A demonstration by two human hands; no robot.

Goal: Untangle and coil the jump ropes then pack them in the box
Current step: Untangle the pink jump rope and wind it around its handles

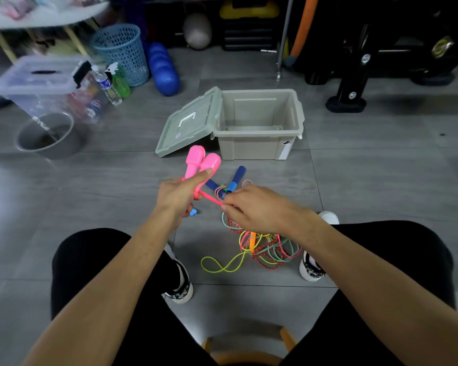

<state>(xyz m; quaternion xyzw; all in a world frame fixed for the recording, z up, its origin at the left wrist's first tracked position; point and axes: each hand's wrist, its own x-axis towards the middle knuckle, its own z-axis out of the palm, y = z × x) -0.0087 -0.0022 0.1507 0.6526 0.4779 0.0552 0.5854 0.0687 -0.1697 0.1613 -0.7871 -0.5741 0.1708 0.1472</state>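
My left hand grips two pink jump-rope handles together, their tops pointing up and away. A pink rope runs from them to my right hand, which pinches it. Behind my hands lie blue handles with a red-white twisted cord. On the floor between my feet lies a tangle of ropes: yellow-green, pink, red and teal, with an orange handle in it. The beige box stands open with nothing in it, its lid leaning on its left side.
A clear plastic bin, a metal bowl, bottles and a blue mesh basket stand at the left. Black exercise equipment stands at the back right. I sit on a wooden stool, my shoes on the grey floor.
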